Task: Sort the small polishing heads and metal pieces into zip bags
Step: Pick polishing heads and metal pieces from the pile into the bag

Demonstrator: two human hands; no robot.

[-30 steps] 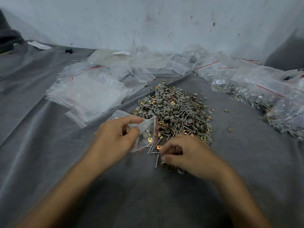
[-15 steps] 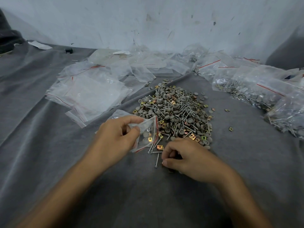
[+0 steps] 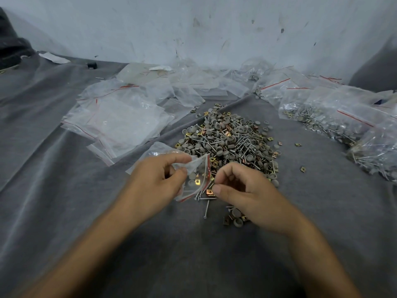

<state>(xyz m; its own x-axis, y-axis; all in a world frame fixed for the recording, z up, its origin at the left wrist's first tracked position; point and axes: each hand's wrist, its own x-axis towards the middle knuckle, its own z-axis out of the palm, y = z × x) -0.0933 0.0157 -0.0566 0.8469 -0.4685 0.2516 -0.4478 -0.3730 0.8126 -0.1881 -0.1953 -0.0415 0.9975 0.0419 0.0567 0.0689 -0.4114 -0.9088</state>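
A heap of grey polishing heads, pins and brass metal pieces (image 3: 229, 140) lies on the grey cloth in the middle. My left hand (image 3: 154, 183) pinches a small clear zip bag (image 3: 196, 179) with a red seal, its mouth facing right; a brass piece and a grey head show inside it. My right hand (image 3: 247, 190) hovers just right of the bag's mouth with fingers curled; what it holds is hidden. A few loose pins and heads (image 3: 234, 216) lie below it.
A stack of unfilled zip bags (image 3: 116, 123) lies at the left. Filled bags (image 3: 335, 121) line the right and back by the white wall. Grey cloth (image 3: 193, 254) covers the whole surface.
My right hand has lifted off the cloth and moved up and left to the bag's mouth, uncovering the small cluster of pieces it was over. The left hand and bag stayed put.
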